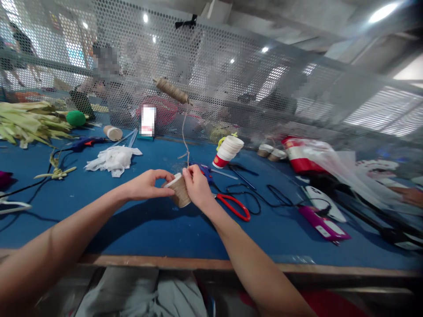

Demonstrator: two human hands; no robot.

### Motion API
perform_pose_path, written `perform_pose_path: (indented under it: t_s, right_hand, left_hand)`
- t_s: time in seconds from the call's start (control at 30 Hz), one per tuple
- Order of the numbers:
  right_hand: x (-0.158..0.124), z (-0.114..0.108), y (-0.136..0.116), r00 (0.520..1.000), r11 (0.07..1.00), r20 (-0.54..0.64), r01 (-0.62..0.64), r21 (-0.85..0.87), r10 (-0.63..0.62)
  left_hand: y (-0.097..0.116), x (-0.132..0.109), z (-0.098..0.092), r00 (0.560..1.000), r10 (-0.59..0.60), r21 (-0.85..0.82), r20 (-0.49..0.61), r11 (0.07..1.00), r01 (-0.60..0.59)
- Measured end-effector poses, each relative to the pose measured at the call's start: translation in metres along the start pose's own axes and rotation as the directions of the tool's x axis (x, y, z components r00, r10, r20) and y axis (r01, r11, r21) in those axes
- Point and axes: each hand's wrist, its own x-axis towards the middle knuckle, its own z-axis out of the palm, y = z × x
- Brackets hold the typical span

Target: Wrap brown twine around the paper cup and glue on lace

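Above the front part of the blue table I hold a paper cup [180, 192] tilted, its side wrapped in brown twine and its white rim showing. The thumb and fingers of my left hand [155, 185] grip it near the rim. My right hand [197, 185] is against the other side of the cup, thumb and finger pinched on the twine [185, 136]. That strand runs up to a twine roll [172, 90] hanging at the perforated screen. Just behind my right hand lies a blue glue gun [206, 172], partly hidden.
Red-handled scissors [234, 207] and black cables lie right of my hands. Stacked paper cups [228, 152] stand behind them. White crumpled cloth [114, 159] and corn husks [29, 121] are at left. A perforated screen [218, 66] closes off the back; a purple packet [324, 223] lies right.
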Motion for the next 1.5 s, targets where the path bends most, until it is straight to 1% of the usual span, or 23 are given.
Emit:
perform_pose_path:
  t_s: [0.1,0.17,0.27,0.4,0.5,0.7,0.87,1.07,1.37,1.5]
  right_hand:
    - [-0.004,0.002,-0.005,0.998,0.991,-0.019,0.056,-0.120,-0.059]
    - [-0.006,0.004,-0.007,0.995,0.979,-0.030,0.087,-0.185,-0.094]
    - [-0.008,0.006,-0.008,0.990,0.956,-0.033,0.125,-0.266,-0.139]
    - [-0.008,0.008,-0.008,0.984,0.931,-0.031,0.154,-0.332,-0.174]
    - [-0.009,0.009,-0.007,0.979,0.915,-0.043,0.170,-0.367,-0.199]
    - [-0.010,0.011,-0.009,0.967,0.868,-0.041,0.208,-0.452,-0.253]
    - [-0.011,0.013,-0.009,0.956,0.828,-0.030,0.238,-0.508,-0.293]
    - [-0.012,0.014,-0.010,0.942,0.792,-0.027,0.267,-0.549,-0.336]
    - [-0.014,0.016,-0.010,0.912,0.726,-0.036,0.301,-0.619,-0.408]
    - [-0.015,0.017,-0.010,0.910,0.726,-0.039,0.302,-0.618,-0.412]
  left_hand:
    - [0.001,0.002,0.010,0.987,-0.120,0.015,-0.107,0.992,0.122]
    - [0.000,0.003,0.016,0.979,-0.156,-0.009,-0.127,0.988,0.157]
    - [-0.001,0.004,0.023,0.978,-0.164,-0.097,-0.130,0.984,0.152]
    - [0.000,0.004,0.028,0.970,-0.183,-0.185,-0.158,0.971,0.153]
    - [0.000,0.004,0.029,0.967,-0.184,-0.208,-0.177,0.967,0.145]
    - [-0.003,0.005,0.032,0.946,-0.200,-0.245,-0.256,0.960,0.137]
    - [-0.006,0.006,0.035,0.933,-0.249,-0.308,-0.262,0.937,0.164]
    - [-0.008,0.007,0.038,0.922,-0.280,-0.385,-0.266,0.908,0.165]
    - [-0.007,0.006,0.038,0.909,-0.329,-0.479,-0.257,0.860,0.177]
    - [-0.007,0.006,0.039,0.907,-0.345,-0.502,-0.242,0.844,0.187]
